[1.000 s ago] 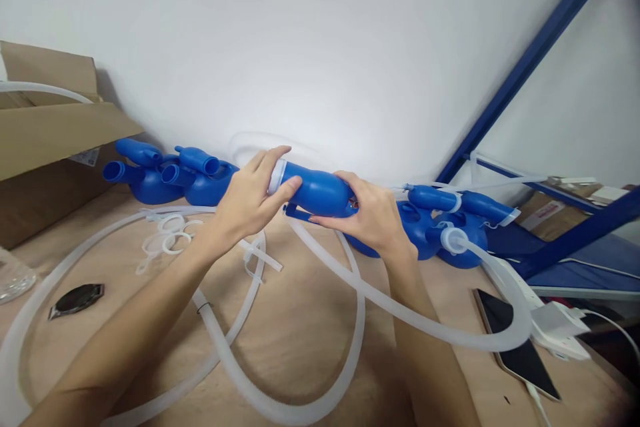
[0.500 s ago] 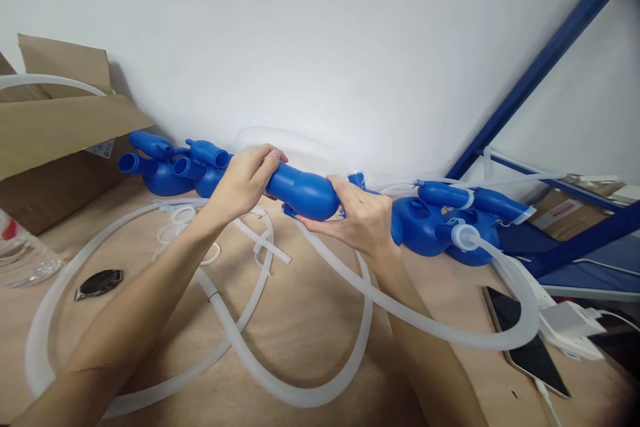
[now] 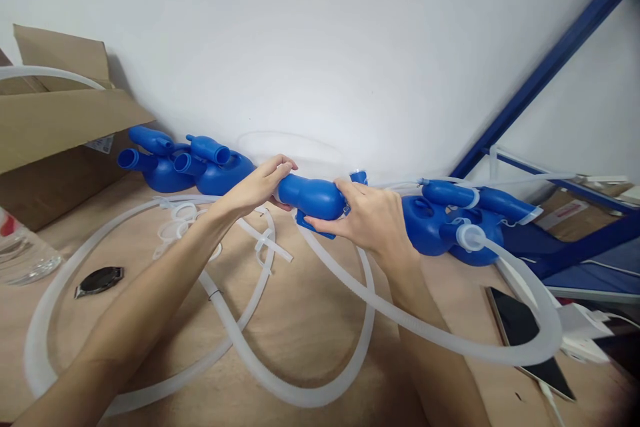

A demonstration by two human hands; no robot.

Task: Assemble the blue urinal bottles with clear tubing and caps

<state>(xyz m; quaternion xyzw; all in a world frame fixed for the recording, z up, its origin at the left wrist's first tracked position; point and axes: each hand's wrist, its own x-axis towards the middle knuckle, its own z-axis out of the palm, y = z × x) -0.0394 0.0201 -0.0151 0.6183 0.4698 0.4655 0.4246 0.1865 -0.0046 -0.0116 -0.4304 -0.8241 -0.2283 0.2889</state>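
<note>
Between my hands a blue plastic bottle (image 3: 320, 199) lies sideways above the table. My left hand (image 3: 267, 181) is wrapped round its left, neck end, where a whitish edge shows. My right hand (image 3: 367, 213) grips the rounded right end, thumb below and fingers behind. A blue piece shows under the bottle; how it joins is hidden. From below the bottle a translucent hose (image 3: 400, 310) loops right to a white cap (image 3: 470, 237) on a blue container (image 3: 477, 253). Another translucent hose (image 3: 305, 395) curves over the table (image 3: 300, 320).
More blue containers (image 3: 167, 173) stand at the back left beside a cardboard box (image 3: 60, 127). White rings (image 3: 173, 230), a watch (image 3: 103, 280) and a clear bottle (image 3: 25, 253) lie left. At right are a phone (image 3: 530, 340), a white charger (image 3: 583, 323) and a blue frame (image 3: 545, 60).
My hands and the held bottle have shifted slightly right, and less of its left part shows. The right hose loop has swung a little right.
</note>
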